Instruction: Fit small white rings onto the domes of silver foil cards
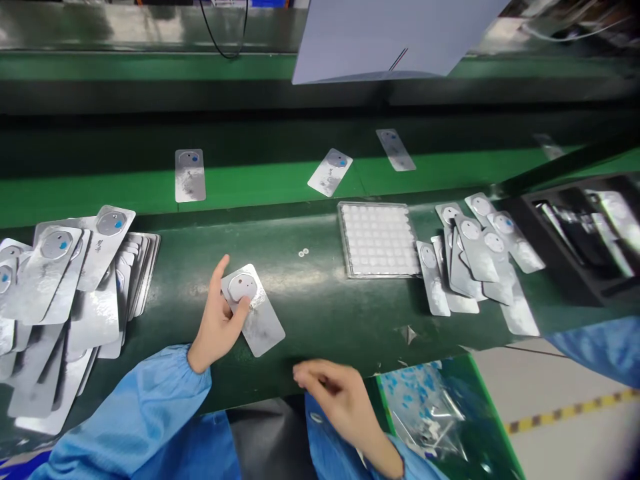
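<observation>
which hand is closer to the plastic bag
Right hand, just left of the plastic bag; the left hand is much farther left, holding a silver card.

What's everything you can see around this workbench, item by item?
Workbench: one, dark green, under everything below.
Loose foil cards: three, silver, on the green belt beyond the bench.
Left card pile: many, silver with blue dots, bench's left end.
Right card pile: many, silver with blue dots, bench's right side.
Pad tray: one, clear with white pads, mid-bench.
Small rings: two, white, left of the tray.
Plastic bag: one, clear with blue print, below the front edge.
Black tray: one, black, far right.
Left hand: one, bare, fingers on a held foil card.
Right hand: one, bare, empty, at the front edge.
</observation>
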Motion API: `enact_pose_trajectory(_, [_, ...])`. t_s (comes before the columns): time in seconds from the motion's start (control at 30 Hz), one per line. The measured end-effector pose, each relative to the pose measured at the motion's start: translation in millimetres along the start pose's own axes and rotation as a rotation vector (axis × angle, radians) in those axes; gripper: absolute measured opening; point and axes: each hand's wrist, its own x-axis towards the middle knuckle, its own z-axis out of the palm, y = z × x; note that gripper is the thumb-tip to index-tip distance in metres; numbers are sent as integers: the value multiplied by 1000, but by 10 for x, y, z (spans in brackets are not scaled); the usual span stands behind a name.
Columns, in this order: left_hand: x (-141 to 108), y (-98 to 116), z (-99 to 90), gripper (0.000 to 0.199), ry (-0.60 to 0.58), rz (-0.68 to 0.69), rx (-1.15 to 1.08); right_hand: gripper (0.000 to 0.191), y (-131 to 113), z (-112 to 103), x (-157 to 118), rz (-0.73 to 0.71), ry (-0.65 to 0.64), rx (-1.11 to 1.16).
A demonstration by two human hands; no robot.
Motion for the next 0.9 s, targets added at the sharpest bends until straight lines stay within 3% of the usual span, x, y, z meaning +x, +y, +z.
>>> enact_pose_trajectory(0.07, [-22,-11,26,53,-38,61,126,29,-121,56,254,207,21,278])
enact_pose_trajectory(0.13, [-33,-7,41,31,-90,115,266,35,-228,106,517,311,13,502])
enact_pose_trajectory(0.27, [-29,36,48,25,-165,241,320,37,-359,172,837,403,-72,661])
enact_pose_trajectory(0.47, [-6,41,45,17,-186,235,254,38,-385,167,894,440,-155,621])
enact_pose_trajectory(0.7, [-4,29,39,18,-222,208,236,40,-451,54,924,316,-188,379])
enact_pose_trajectory(0.9, [0,90,51,14,-189,235,281,40,-475,21,910,283,-172,320])
